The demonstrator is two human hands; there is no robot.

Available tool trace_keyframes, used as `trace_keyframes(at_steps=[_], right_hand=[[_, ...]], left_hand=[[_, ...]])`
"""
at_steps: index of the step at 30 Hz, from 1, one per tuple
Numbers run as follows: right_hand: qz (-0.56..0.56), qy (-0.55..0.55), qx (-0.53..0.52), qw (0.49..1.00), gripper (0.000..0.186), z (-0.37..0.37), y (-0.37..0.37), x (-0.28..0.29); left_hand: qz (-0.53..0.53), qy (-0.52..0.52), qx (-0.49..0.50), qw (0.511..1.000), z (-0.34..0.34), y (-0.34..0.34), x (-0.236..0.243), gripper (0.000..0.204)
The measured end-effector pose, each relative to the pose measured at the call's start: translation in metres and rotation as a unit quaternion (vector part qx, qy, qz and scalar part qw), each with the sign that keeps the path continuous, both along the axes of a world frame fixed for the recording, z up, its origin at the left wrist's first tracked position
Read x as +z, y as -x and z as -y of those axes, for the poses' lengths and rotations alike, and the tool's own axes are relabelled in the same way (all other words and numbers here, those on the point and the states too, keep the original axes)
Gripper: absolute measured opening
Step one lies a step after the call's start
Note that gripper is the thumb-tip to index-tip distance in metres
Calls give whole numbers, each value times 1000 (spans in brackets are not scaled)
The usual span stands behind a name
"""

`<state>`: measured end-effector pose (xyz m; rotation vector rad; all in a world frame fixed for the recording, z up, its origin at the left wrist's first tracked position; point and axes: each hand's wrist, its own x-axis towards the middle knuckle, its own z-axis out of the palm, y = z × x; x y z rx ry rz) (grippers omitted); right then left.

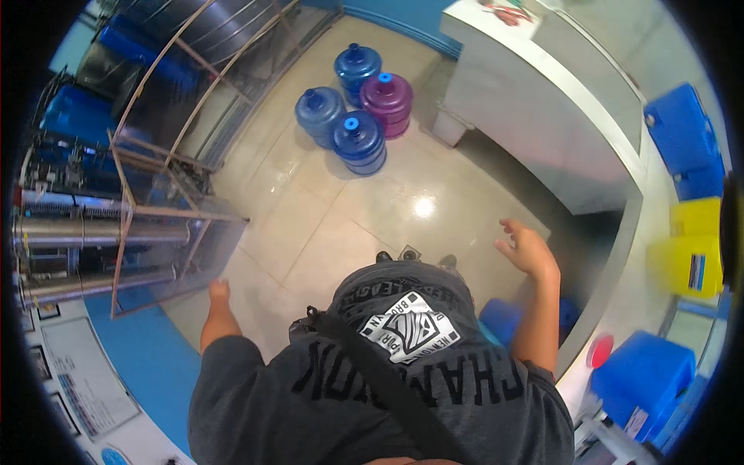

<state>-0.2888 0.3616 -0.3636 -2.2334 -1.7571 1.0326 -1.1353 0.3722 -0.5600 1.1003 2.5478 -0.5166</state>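
My right hand [528, 249] is held out over the floor beside the white counter, fingers apart and nothing in it. On the other side my left hand [220, 291] hangs near the lower corner of a metal frame; it is foreshortened, so its fingers cannot be made out. Several large round water jugs stand upright in a cluster on the floor ahead, out of reach of both hands. The nearest is a blue jug [359, 145] with a light blue cap; a purple jug [387, 106], a paler blue jug [320, 118] and another blue jug [357, 71] are around it.
A metal frame with clear panels [167, 159] and steel tubes [101, 232] lines the left. The white counter [535, 116] curves along the right. Blue containers [643, 380] and yellow containers [690, 256] stand on a ledge. Blue jugs [504, 316] sit low by my right arm.
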Motion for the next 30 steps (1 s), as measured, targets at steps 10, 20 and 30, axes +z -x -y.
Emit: trace_keyframes(at_steps=[10, 20, 30], right_hand=[[-34, 41, 296, 954, 51, -209, 90, -47], [-5, 26, 447, 894, 48, -419, 196, -199], [34, 170, 335, 926, 36, -429, 89, -332]], left_hand=[[316, 81, 317, 890, 228, -105, -5, 59], [275, -80, 252, 924, 123, -147, 39, 59], [395, -97, 156, 900, -106, -175, 80, 55]])
